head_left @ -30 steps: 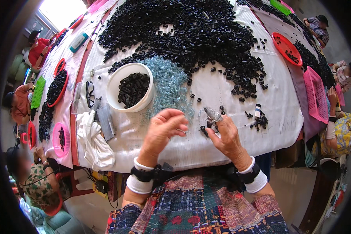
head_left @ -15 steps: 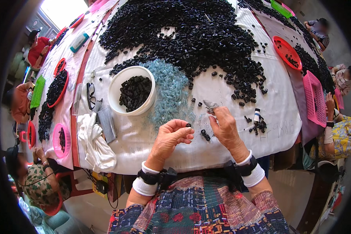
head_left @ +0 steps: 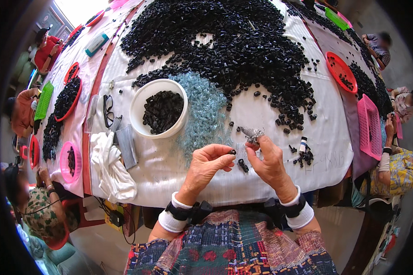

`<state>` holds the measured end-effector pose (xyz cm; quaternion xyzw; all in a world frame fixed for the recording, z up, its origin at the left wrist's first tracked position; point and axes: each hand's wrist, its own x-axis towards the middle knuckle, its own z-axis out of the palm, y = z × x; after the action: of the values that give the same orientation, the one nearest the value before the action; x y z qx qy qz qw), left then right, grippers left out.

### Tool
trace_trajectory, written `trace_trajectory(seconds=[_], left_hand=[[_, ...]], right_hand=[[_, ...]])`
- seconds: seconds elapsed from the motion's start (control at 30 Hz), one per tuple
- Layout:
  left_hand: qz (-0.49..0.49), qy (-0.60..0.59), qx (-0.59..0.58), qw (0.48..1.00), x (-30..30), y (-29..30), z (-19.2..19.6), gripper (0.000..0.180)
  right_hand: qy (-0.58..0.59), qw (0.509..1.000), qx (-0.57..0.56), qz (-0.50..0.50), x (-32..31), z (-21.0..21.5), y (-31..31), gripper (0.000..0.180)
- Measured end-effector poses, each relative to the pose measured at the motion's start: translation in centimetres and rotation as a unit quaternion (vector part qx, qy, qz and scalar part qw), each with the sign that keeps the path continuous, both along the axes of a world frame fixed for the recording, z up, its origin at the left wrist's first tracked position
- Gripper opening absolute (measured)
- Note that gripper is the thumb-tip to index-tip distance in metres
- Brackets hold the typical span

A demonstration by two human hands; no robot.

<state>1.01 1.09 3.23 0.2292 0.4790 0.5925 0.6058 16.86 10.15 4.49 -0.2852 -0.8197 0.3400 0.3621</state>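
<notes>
Left grip (head_left: 201, 167) pinches one black piece (head_left: 233, 152), right grip (head_left: 271, 161) one crumpled grey object (head_left: 252, 134).

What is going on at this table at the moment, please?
Someone's left hand pinches one small black piece over a table covered with white cloth. The right hand has a grey, crumpled-looking thing at its fingertips, too unclear to name. Ahead, a white bowl holds more black pieces, beside clear bluish bits; a large black heap lies beyond. Other people are on both sides.
</notes>
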Motion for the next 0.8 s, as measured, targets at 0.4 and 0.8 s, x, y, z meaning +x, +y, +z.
trace_trajectory(seconds=[0.4, 0.8], left_hand=[[-0.014, 0.207, 0.053, 0.977, 2.3, 0.0, -0.2, 0.015], [-0.025, -0.03, 0.049, 0.998, 2.2, -0.2, 0.0, 0.02]], right_hand=[[-0.091, 0.986, 0.112, 0.086, 1.2, 2.8, -1.1, 0.023], [0.078, 0.993, -0.084, -0.04, 1.0, 0.3, -2.8, 0.027]])
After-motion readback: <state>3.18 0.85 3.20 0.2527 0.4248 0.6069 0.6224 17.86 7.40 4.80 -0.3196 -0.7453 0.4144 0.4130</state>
